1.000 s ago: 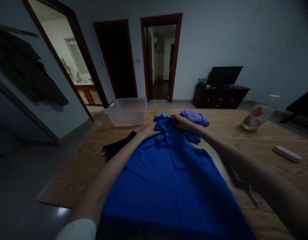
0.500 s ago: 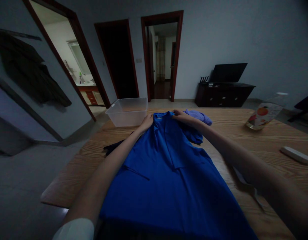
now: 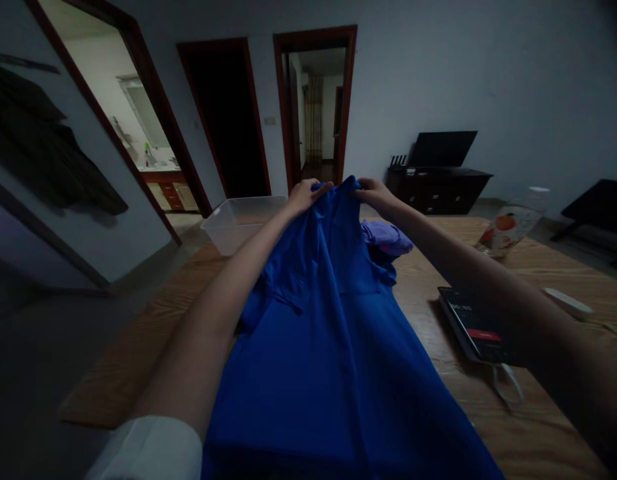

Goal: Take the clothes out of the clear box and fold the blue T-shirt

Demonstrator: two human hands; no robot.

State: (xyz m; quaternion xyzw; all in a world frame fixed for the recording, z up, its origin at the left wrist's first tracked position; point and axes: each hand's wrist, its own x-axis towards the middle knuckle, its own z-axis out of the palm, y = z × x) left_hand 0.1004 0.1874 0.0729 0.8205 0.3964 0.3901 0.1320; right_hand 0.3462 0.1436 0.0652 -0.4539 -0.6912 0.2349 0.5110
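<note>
One blue garment (image 3: 333, 347), held up at its far end by two hands over a wooden counter (image 3: 138, 360).
The left hand (image 3: 305, 195) and right hand (image 3: 375, 193) each have a grip on its top edge, close together; the cloth slopes down from them toward the viewer. Left stands a translucent tub (image 3: 233, 227); right, a purple cloth bundle (image 3: 388, 235) and, nearer, a phone (image 3: 471, 327) partly behind the forearm.
</note>
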